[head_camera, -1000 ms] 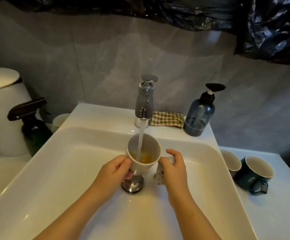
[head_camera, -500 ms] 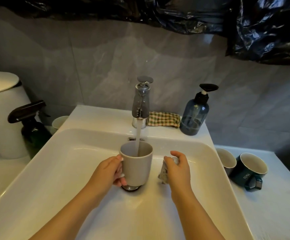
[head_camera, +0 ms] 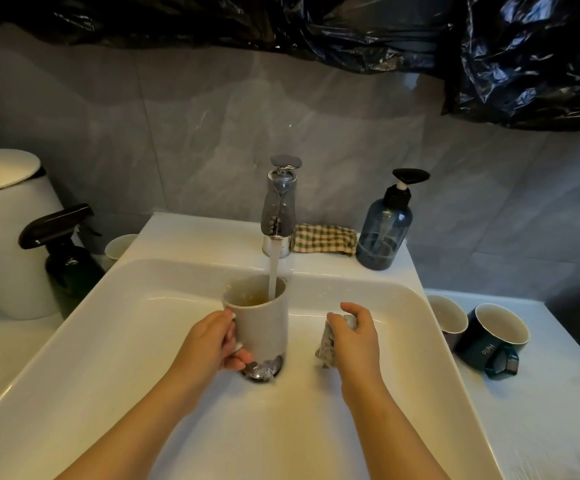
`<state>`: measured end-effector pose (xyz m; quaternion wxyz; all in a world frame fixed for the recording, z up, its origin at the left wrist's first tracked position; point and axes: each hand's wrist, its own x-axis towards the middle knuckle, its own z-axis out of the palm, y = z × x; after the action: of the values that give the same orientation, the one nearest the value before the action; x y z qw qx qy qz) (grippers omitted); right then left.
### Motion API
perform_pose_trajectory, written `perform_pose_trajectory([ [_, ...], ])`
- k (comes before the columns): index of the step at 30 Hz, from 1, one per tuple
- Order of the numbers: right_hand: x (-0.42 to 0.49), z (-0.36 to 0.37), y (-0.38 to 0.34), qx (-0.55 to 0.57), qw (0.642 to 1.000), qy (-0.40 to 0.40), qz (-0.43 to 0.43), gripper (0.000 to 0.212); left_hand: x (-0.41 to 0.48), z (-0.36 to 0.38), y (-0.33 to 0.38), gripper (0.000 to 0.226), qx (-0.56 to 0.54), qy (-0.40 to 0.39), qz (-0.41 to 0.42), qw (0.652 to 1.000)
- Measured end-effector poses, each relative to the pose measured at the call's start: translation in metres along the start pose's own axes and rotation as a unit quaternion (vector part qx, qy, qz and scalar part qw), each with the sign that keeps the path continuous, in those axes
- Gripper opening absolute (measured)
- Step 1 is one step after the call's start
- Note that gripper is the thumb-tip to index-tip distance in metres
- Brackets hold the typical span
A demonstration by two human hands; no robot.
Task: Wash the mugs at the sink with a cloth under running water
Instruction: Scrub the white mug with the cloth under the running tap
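My left hand point(head_camera: 212, 344) grips the handle of a pale grey mug point(head_camera: 262, 320), held upright over the drain point(head_camera: 262, 368) of the white sink point(head_camera: 108, 341). Water runs from the chrome tap point(head_camera: 280, 209) into the mug, which holds yellowish liquid. To the mug's right, my right hand point(head_camera: 354, 337) clutches a bunched grey cloth point(head_camera: 326, 344), apart from the mug. Two more mugs lie on the counter at the right: a dark one with a white inside point(head_camera: 449, 317) and a dark green one marked "Hello" point(head_camera: 493, 337).
A checked cloth point(head_camera: 323, 239) and a blue soap pump bottle point(head_camera: 384, 230) sit on the sink's back ledge. Left of the sink stand a dark spray bottle point(head_camera: 67, 251), a small pale cup point(head_camera: 120, 245) and a white bin point(head_camera: 1, 230). Black plastic sheeting point(head_camera: 489, 46) hangs above.
The mug was tilted toward me, showing its inside; it now stands upright and slightly left under the stream. My right hand with the cloth stayed beside it.
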<state>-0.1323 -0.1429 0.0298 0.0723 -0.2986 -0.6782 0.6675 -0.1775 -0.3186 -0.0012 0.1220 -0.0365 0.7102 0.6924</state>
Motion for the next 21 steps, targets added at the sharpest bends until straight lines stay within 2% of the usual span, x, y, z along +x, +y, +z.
perform_pose_trajectory([
  [3, 0.000, 0.000, -0.001, 0.021, 1.000, -0.014, 0.016, 0.040, -0.006, 0.005, 0.003, 0.039, 0.022, -0.012, 0.036, 0.999],
  [6, -0.003, -0.003, -0.001, 0.042, 0.999, -0.026, 0.022, 0.048, -0.011, 0.007, 0.002, 0.036, 0.101, -0.027, 0.107, 0.989],
  [8, -0.003, -0.004, -0.001, 0.045, 0.998, -0.027, 0.023, 0.042, -0.013, 0.005, 0.000, 0.036, 0.181, -0.037, 0.165, 0.969],
  [11, -0.001, -0.004, 0.001, 0.054, 0.998, -0.013, 0.027, 0.021, -0.013, 0.000, 0.001, 0.042, 0.283, -0.035, 0.248, 0.926],
  [13, 0.002, -0.003, 0.005, 0.040, 0.999, 0.003, 0.022, 0.009, -0.012, -0.003, 0.004, 0.047, 0.353, -0.030, 0.306, 0.884],
  [16, 0.006, 0.000, 0.011, 0.003, 1.000, 0.014, -0.001, 0.016, -0.007, -0.012, 0.007, 0.035, 0.467, -0.008, 0.405, 0.786],
  [19, 0.006, 0.001, 0.010, 0.010, 1.000, 0.022, -0.007, 0.017, -0.006, -0.020, 0.013, 0.051, 0.542, 0.010, 0.472, 0.695],
  [21, 0.005, 0.000, 0.008, 0.024, 0.999, 0.021, -0.009, 0.020, -0.007, -0.024, 0.019, 0.056, 0.565, 0.004, 0.507, 0.651],
])
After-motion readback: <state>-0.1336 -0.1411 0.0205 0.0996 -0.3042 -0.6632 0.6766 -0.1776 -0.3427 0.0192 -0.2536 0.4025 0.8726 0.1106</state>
